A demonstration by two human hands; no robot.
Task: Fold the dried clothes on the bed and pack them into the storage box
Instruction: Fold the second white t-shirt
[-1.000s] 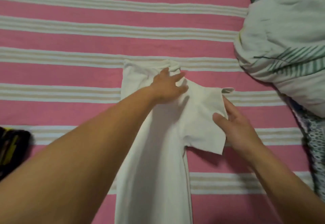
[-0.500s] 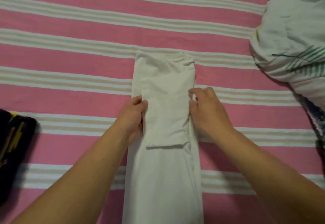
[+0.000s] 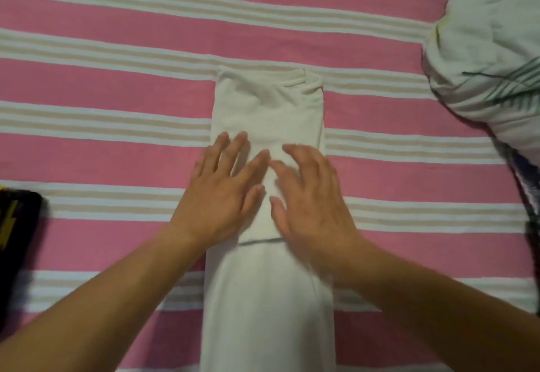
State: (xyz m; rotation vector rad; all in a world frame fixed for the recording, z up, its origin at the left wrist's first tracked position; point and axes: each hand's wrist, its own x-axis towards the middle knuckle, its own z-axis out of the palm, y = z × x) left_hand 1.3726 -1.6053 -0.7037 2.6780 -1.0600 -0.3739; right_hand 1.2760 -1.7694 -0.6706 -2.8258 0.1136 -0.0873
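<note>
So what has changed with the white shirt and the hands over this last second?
The right hand folded the sleeve it was pinching across the white shirt and let it go. The left hand came down from the collar end. Both hands now lie flat, fingers spread, on the folded part. The shirt lies in the same spot on the striped bed sheet; the quilt and the dark garment are unmoved.

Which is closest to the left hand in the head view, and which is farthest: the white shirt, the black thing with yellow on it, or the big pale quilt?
From the left hand:
1. White shirt: right under it, touching.
2. Black thing with yellow: at the left edge.
3. Pale quilt: far right, top corner.
</note>
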